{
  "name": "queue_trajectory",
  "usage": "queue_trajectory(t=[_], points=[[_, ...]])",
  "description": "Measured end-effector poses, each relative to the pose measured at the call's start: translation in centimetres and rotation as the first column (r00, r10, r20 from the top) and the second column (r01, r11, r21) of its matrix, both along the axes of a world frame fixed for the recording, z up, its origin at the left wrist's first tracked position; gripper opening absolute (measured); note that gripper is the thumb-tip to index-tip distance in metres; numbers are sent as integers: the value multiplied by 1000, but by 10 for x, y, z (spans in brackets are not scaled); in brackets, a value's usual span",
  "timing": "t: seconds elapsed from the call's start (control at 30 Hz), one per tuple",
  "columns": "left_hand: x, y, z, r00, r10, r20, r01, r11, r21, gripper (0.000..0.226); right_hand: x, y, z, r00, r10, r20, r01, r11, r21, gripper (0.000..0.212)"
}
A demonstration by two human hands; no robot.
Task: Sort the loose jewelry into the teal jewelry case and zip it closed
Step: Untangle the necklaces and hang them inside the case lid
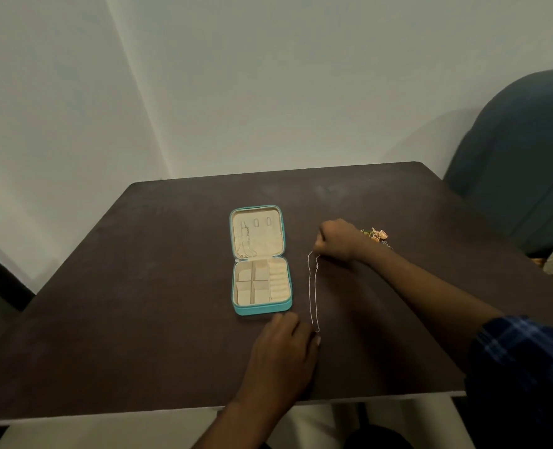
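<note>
While the teal jewelry case (pixel 260 260) lies open on the surface (pixel 139 286), a thin chain (pixel 313 290) is stretched beside it, one end pinched in each hand's grip (pixel 335 239) (pixel 285 345); hanging it inside the lid seems next, calling for care against tangling.

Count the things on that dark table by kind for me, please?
Teal jewelry case, open: 1
Thin chains: 2, a silver chain stretched between both hands, another in the lid
Small pile of loose jewelry: 1, pieces too small to count
Total: 4
</note>
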State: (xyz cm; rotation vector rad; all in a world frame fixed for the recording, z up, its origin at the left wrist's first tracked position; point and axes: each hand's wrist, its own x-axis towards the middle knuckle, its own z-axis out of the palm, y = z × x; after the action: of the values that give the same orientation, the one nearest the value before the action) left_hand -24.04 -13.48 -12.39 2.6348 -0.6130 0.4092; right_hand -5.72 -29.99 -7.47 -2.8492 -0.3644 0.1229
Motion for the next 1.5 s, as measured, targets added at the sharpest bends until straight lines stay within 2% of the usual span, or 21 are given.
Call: queue_trajectory(t=[0.2,0.27,0.33,0.47,0.7,0.87,0.93,1.03,1.13,1.2,1.27,1.37,1.43,1.5], points=[[3,-1,0,1000,9,13,-10,1000,29,27,-4,-12,12,998,-20,51,15,994,106,14],[3,0,0,1000,-9,7,9,1000,-6,21,-7,-14,15,998,-13,56,5,990,139,13],[4,1,3,1000,-13,-26,11,997,-79,15,-10,-15,20,998,-13,57,3,985,171,15],[9,1,18,995,62,-83,-79,973,-219,27,-23,-15,43,998,5,60,-23,954,299,20],[33,-4,94,987,150,-56,-156,830,-536,31,-74,-11,98,991,132,32,-127,820,557,22],[43,-7,156,979,-51,-198,-93,752,-652,46,-106,-6,130,977,209,29,-179,748,639,25],[40,-8,167,967,-133,-219,-49,742,-668,41,-119,-5,140,976,216,41,-185,705,684,20],[25,-9,174,953,-227,-203,39,751,-660,14,-141,-3,150,974,223,29,-176,674,718,18],[8,-7,178,941,-255,-223,28,715,-699,25,-160,-2,151,972,233,-1,-155,652,742,17],[-5,-4,183,922,-285,-261,8,690,-723,22,-174,-1,152,973,231,5,-153,631,761,17],[-16,-3,190,879,-342,-333,-59,614,-787,19,-186,-1,152,975,224,10,-139,571,809,20],[-33,3,200,797,-453,-398,-150,490,-859,20,-203,-1,149,971,236,-25,-76,407,910,30],[-43,6,204,748,-511,-422,-176,460,-870,22,-214,1,145,966,256,-30,-62,341,938,31],[-51,8,204,727,-516,-453,-177,497,-850,23,-226,4,143,963,267,-21,-67,314,947,27]])
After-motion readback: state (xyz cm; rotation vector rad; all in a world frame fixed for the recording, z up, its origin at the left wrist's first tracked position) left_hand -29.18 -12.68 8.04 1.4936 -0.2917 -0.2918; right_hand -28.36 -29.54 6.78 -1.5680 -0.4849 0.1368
